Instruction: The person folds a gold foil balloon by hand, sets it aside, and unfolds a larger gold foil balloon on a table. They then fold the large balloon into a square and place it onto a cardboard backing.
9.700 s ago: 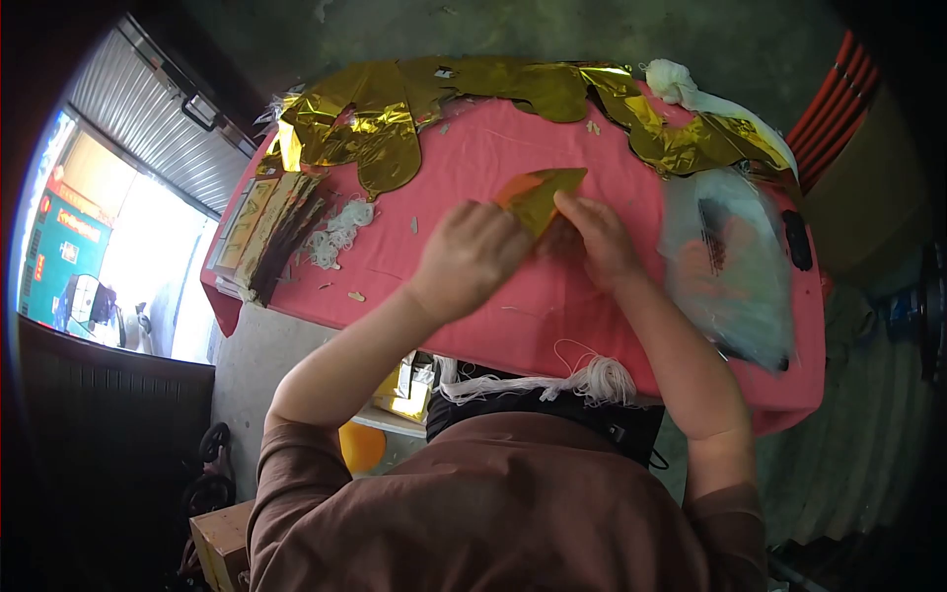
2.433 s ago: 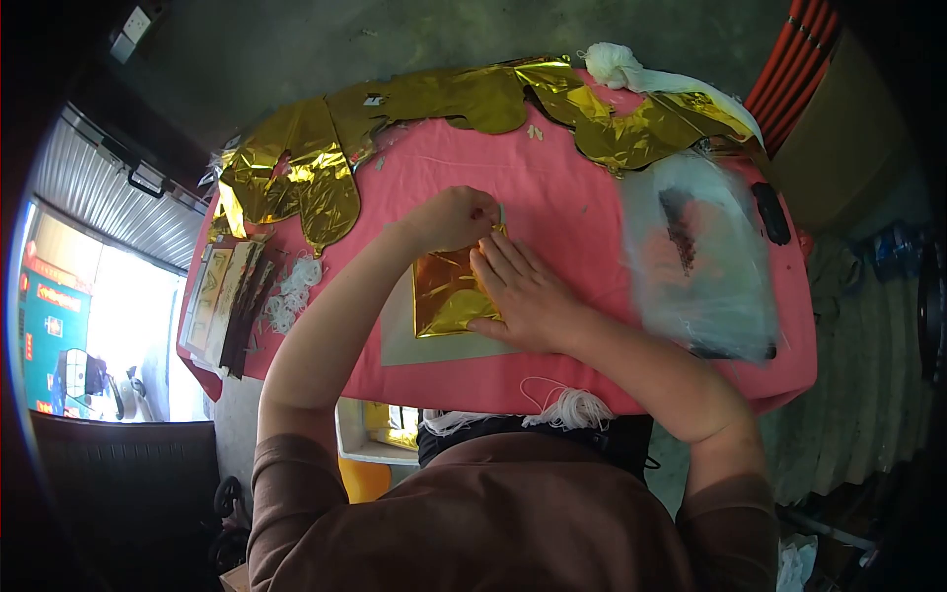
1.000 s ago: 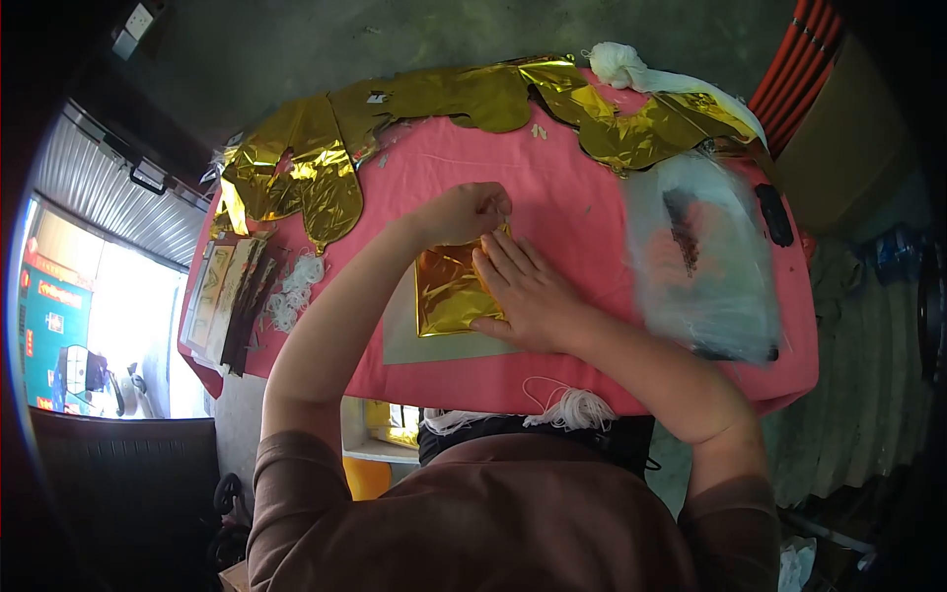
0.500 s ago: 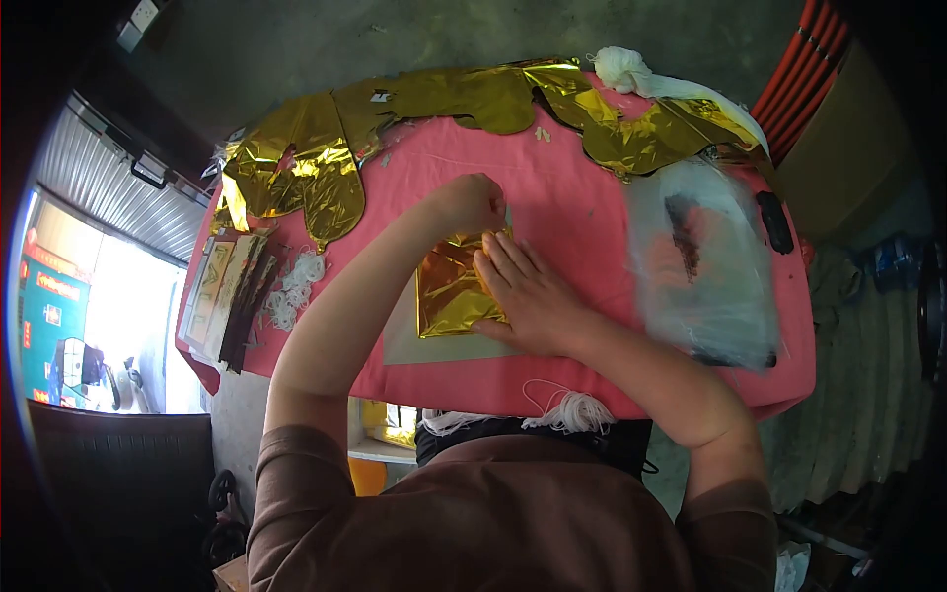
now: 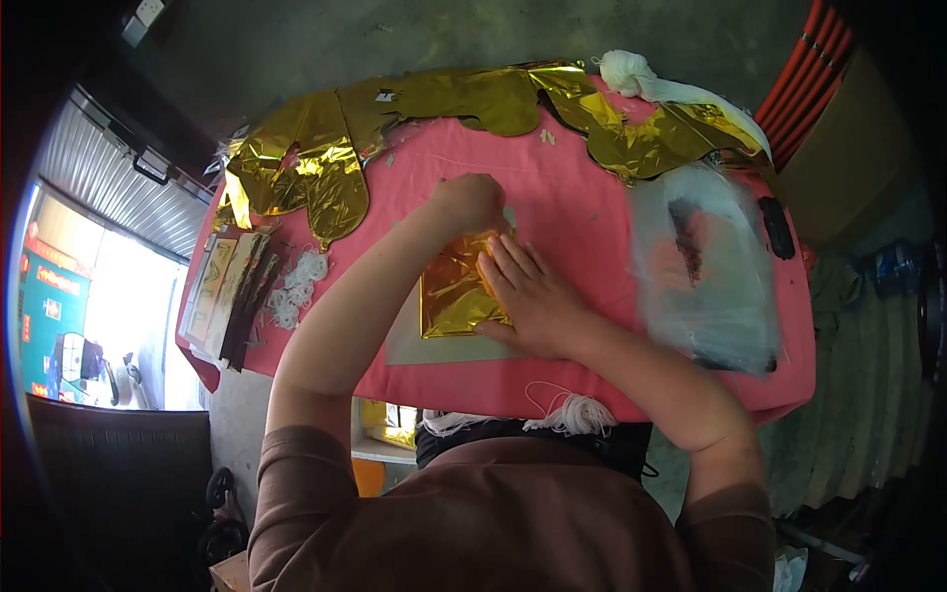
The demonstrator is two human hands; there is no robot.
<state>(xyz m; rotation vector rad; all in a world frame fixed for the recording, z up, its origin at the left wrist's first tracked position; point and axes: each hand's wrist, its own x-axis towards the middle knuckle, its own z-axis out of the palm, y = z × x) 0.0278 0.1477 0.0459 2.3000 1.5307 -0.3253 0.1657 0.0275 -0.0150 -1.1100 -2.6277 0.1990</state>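
A folded piece of gold foil (image 5: 454, 296) lies on a grey sheet (image 5: 402, 340) on the pink cloth. My right hand (image 5: 530, 299) rests flat on the foil's right side, fingers stretched out. Over the foil's top edge is my left hand (image 5: 473, 205), its fingers curled inward; what they hold, if anything, is hidden beneath the hand.
Gold foil balloons (image 5: 335, 178) line the far table edge, with white string (image 5: 625, 73) at the back right. Clear plastic bags (image 5: 710, 286) lie at right. Stacked cards (image 5: 222, 296) and loose white ties (image 5: 296, 286) are at left; a string bundle (image 5: 575, 414) sits at the near edge.
My left hand has shifted slightly and turned over the foil's top edge. My right hand stays flat on the foil.
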